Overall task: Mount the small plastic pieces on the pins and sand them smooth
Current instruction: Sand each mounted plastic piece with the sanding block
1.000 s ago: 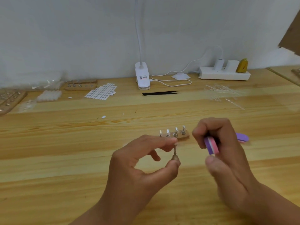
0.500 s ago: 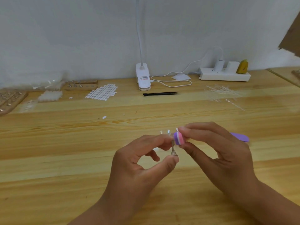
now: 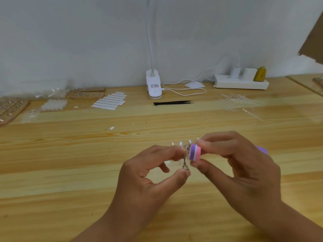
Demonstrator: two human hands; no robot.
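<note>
Left hand (image 3: 145, 179) round pin (image 3: 184, 160); sanding block (image 3: 194, 152) in right hand (image 3: 244, 165), edge-on against it

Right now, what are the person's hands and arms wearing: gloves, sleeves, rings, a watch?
Nothing worn shows. The left hand and right hand are bare: no gloves, rings or tape. The left forearm and right forearm are bare down to the frame's lower edge, with no sleeve, watch or band in view.
</note>
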